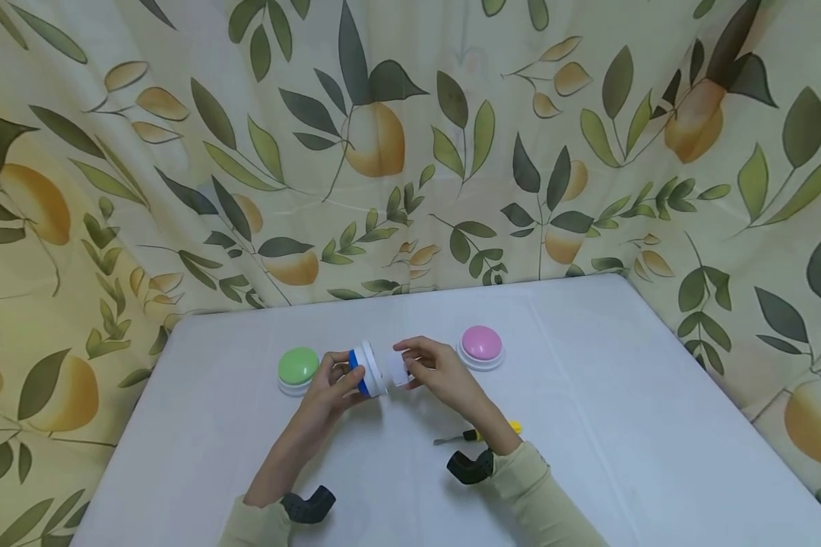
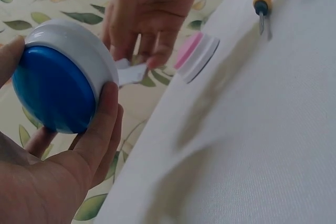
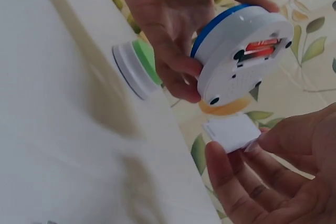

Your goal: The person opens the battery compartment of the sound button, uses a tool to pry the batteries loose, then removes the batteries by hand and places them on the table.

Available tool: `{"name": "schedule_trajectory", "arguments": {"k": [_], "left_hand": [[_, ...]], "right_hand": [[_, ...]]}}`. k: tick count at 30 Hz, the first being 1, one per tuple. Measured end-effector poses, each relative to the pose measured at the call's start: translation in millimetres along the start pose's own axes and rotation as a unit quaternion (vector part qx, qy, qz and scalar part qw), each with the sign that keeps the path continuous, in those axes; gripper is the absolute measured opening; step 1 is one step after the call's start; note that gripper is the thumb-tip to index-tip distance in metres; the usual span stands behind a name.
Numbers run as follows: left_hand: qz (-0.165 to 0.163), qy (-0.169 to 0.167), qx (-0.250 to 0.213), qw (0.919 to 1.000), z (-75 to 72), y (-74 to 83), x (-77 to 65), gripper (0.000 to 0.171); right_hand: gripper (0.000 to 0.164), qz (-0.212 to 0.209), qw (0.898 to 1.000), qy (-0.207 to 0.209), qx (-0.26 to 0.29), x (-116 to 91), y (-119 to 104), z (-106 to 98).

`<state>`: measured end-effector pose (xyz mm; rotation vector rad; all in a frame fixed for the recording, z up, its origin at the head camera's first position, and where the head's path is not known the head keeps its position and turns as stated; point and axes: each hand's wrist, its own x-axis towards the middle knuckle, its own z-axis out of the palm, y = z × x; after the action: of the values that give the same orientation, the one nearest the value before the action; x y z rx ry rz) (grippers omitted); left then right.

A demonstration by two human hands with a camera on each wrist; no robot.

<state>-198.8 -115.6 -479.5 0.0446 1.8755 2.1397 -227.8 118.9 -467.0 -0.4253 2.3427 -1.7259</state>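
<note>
My left hand (image 1: 330, 389) grips a round push button by its sides, with the blue dome (image 2: 55, 90) on one face and a white base (image 3: 220, 74) behind. The base faces right, toward my other hand. Red batteries (image 3: 261, 50) show inside its uncovered compartment, as the right wrist view reveals. Between thumb and fingers my right hand (image 1: 448, 376) pinches a small white battery cover (image 3: 233, 134), apart from the base and just beside it. Both hands are raised over the table.
A green push button (image 1: 299, 367) stands left of my left hand, a pink one (image 1: 482, 344) behind my right. A yellow and black screwdriver (image 2: 261, 6) lies by my right wrist on the white-covered table (image 1: 588, 365). Leaf-and-fruit patterned curtain (image 1: 410, 213) hangs behind.
</note>
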Motion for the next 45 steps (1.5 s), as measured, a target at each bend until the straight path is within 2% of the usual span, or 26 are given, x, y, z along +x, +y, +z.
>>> {"name": "schedule_trajectory", "arguments": {"k": [6,15,23,33,45], "left_hand": [[-0.002,-0.001,-0.001,1.0000,0.0,0.0,-2.8,0.046],[0.000,-0.007,-0.007,0.9999,-0.1,-3.5,-3.8,0.044],[0.001,-0.005,-0.010,0.9999,-1.5,-1.8,-3.4,0.043],[0.009,-0.016,-0.005,0.9998,-2.8,5.0,-1.0,0.044],[0.006,-0.034,-0.007,0.9994,-1.9,2.8,-1.0,0.045]], "right_hand": [[0.030,0.042,0.999,-0.015,-0.023,2,10,-3],[0.025,0.102,0.987,0.029,-0.117,-1,21,-2],[0.025,0.106,0.979,0.057,-0.163,0,25,-1],[0.021,0.096,0.959,0.098,-0.249,6,26,-4],[0.020,0.084,0.961,0.091,-0.248,3,24,-3]]}}
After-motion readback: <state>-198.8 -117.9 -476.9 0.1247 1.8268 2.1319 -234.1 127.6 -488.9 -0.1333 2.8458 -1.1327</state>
